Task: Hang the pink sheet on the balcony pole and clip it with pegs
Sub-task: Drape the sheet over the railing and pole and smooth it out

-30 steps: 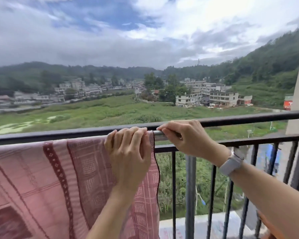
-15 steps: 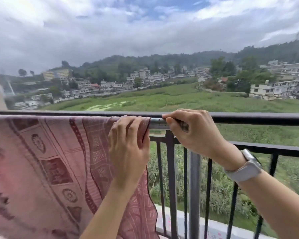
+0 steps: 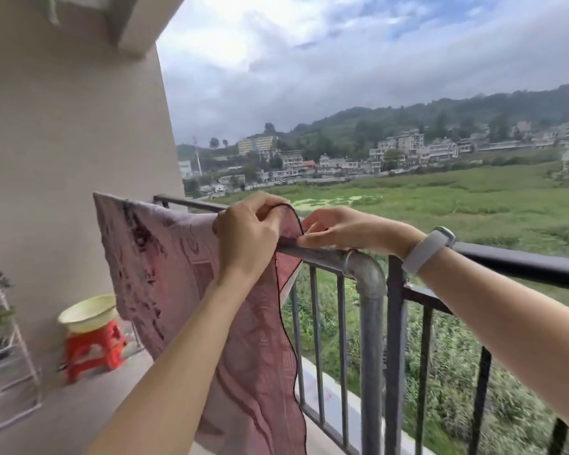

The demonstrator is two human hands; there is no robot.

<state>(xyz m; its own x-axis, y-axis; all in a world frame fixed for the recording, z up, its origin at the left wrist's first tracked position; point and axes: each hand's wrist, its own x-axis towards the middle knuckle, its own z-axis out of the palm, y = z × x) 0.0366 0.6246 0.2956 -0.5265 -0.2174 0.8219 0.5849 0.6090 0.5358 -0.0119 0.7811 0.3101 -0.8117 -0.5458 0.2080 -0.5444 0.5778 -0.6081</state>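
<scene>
Pink sheet draped over the pole, both my hands at its right edge.

My left hand (image 3: 248, 239) curls around the pink sheet (image 3: 165, 267) where it crosses the grey pole (image 3: 329, 257); my right hand (image 3: 339, 228) pinches the sheet's dark-trimmed corner just beside it, a white watch (image 3: 429, 246) on that wrist.

Left hand (image 3: 247, 239) grips the patterned pink fabric sheet (image 3: 178, 274) draped over the grey metal pole (image 3: 329, 256); right hand (image 3: 339, 228) pinches its edge.
</scene>
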